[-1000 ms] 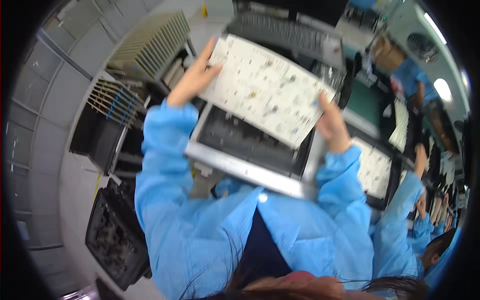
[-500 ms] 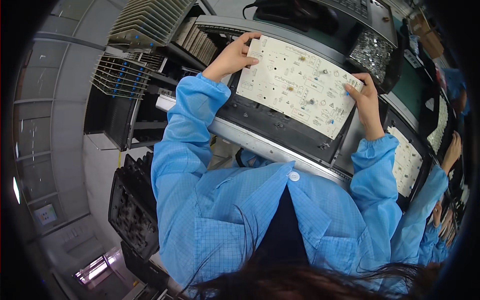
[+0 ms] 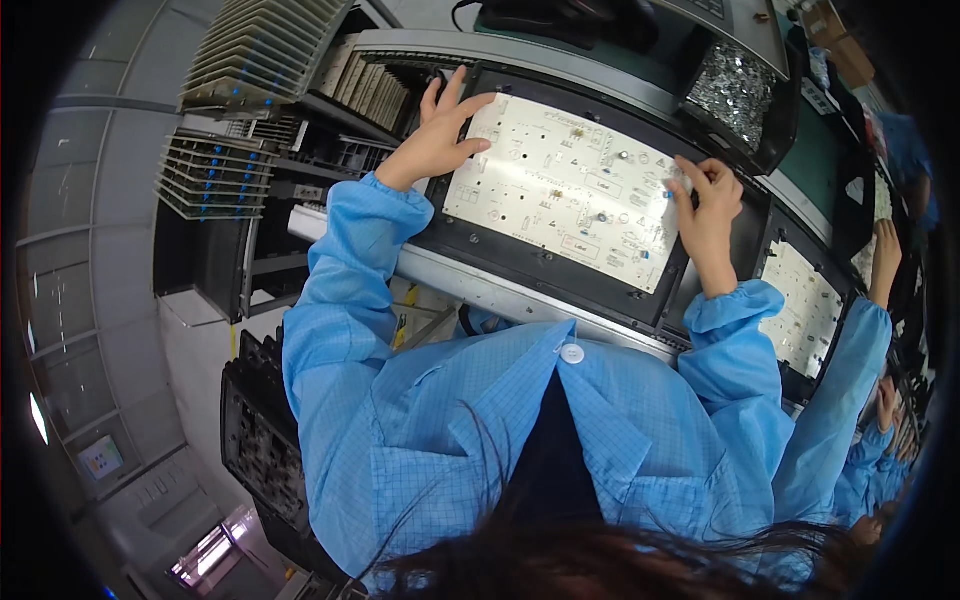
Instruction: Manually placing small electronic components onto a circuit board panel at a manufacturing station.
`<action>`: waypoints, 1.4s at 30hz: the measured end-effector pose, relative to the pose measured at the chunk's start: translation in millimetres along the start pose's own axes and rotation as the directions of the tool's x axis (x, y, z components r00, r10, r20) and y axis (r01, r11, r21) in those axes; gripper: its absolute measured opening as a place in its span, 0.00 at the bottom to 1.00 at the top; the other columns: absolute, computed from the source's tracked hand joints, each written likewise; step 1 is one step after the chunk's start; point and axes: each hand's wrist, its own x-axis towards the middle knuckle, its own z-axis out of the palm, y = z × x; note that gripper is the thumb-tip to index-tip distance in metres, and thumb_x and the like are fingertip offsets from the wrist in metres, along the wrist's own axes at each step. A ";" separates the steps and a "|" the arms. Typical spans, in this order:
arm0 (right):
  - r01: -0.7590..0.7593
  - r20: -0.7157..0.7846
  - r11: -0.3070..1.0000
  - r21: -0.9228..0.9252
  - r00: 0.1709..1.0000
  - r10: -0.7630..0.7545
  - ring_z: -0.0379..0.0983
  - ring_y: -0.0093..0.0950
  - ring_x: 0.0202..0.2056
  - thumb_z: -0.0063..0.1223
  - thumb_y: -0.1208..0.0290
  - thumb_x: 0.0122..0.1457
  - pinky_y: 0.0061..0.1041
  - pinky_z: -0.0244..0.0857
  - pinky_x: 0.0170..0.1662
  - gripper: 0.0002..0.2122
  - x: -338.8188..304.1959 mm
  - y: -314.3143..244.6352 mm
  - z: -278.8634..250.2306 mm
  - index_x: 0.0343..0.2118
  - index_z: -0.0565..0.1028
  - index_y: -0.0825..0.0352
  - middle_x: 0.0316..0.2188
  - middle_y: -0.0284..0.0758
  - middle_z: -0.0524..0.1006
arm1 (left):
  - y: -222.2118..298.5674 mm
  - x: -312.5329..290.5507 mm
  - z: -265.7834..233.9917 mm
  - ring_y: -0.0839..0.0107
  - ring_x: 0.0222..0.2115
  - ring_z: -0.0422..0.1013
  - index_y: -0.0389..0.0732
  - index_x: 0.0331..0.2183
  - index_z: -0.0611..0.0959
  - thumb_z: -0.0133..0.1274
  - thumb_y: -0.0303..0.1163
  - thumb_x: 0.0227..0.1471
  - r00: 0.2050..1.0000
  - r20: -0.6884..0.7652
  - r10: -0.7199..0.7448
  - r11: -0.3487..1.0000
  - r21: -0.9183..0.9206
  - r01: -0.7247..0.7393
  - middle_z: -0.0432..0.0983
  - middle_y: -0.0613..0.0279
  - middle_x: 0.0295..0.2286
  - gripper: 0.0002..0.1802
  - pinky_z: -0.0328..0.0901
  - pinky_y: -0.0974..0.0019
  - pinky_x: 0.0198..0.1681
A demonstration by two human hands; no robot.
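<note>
A cream circuit board (image 3: 560,200), printed with symbols and bearing a few small components, lies in a black tray (image 3: 480,240) in front of me. At the board's left edge is my left hand (image 3: 435,137), fingers spread, with thumb and index fingertip near its upper left corner. My right hand (image 3: 708,205) is beside the right edge, its fingers bent and apart, the fingertips at the upper right corner. Neither hand grips the board now. Whether the fingertips still touch it, I cannot tell.
A second board (image 3: 803,310) sits in another tray to the right, near a co-worker's arm (image 3: 850,400). Beyond my tray stands a black bin (image 3: 735,90) of small shiny parts. Racks of upright boards (image 3: 262,50) stand at the left. A metal rail (image 3: 520,305) runs along the near side.
The board has gone from being held tilted above the tray to lying flat in it. Both hands have loosened from its edges, and their fingers have spread.
</note>
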 end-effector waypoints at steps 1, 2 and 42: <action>-0.010 -0.004 1.000 -0.012 1.000 0.010 0.63 0.39 0.49 0.59 0.66 0.56 0.39 0.56 0.52 0.15 -2.5 -0.6 -2.7 0.48 0.79 0.55 0.46 0.37 0.71 | 0.8 0.5 1.2 0.35 0.65 0.28 0.53 0.60 0.68 0.63 0.34 0.48 1.000 -0.002 0.003 1.000 0.008 -0.003 0.35 0.43 0.67 0.38 0.35 0.40 0.65; -0.005 -0.056 1.000 -0.019 0.998 0.004 0.63 0.39 0.50 0.58 0.68 0.57 0.39 0.56 0.53 0.14 -4.1 -3.2 -4.3 0.48 0.79 0.56 0.47 0.36 0.71 | 1.4 -2.9 0.7 0.35 0.65 0.28 0.52 0.61 0.67 0.63 0.35 0.49 1.000 -0.008 -0.001 1.000 0.020 0.001 0.34 0.43 0.67 0.39 0.34 0.39 0.65; 0.232 0.143 0.834 0.501 0.928 -0.344 0.75 0.42 0.37 0.56 0.85 0.48 0.31 0.68 0.42 0.06 92.1 -49.6 45.7 0.30 0.80 0.72 0.32 0.44 0.78 | -0.5 6.7 -20.4 0.54 0.46 0.69 0.41 0.43 0.83 0.59 0.30 0.51 0.954 -0.227 0.193 0.979 -0.022 -0.203 0.74 0.55 0.43 0.14 0.66 0.60 0.48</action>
